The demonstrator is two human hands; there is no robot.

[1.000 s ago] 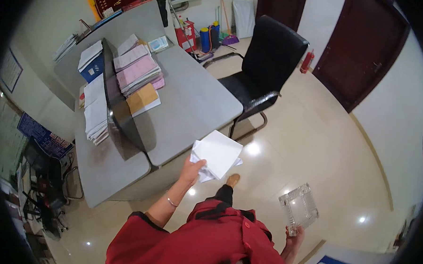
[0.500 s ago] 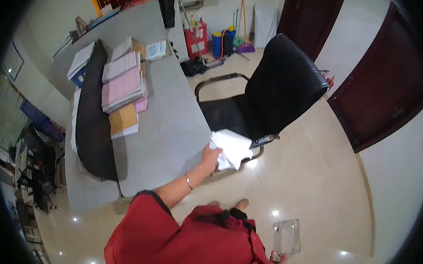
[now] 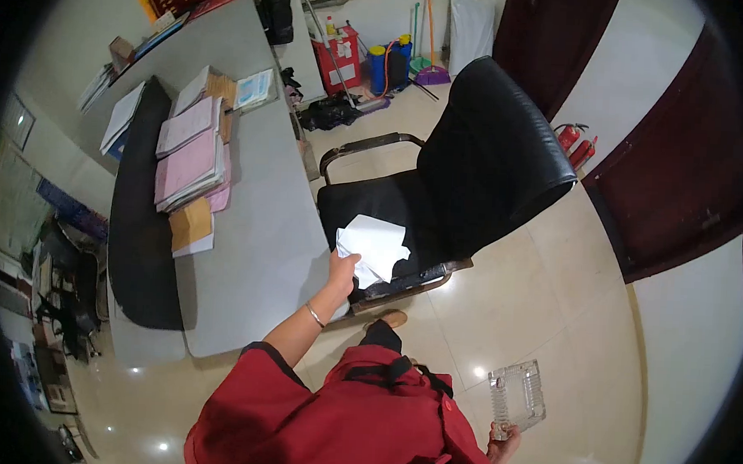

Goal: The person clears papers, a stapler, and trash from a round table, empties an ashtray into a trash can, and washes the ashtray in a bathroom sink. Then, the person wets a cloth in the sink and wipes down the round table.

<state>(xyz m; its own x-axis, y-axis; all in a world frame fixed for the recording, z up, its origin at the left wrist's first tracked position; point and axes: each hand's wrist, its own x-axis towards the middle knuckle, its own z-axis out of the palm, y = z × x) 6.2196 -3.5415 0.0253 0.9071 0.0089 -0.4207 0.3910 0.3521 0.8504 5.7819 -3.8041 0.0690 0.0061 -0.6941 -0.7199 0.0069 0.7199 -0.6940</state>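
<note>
White papers (image 3: 375, 242), smooth with uneven edges, are pointing forward over the black chair (image 3: 427, 197). The left hand (image 3: 343, 272) is pinching them, thumb on top, its forearm stretching forward. Lower, the right hand (image 3: 505, 443) is gripping with its fingers a transparent, ribbed, rectangular tray (image 3: 535, 393), which is extending away from the body.

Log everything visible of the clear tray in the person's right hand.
The clear tray is squarish and see-through, with ribbed walls around a plainer middle; it looks like glass or hard plastic, which one is unclear. The right hand grips its near end, holding it out over the pale floor. Its exact tilt is hard to judge.
</note>
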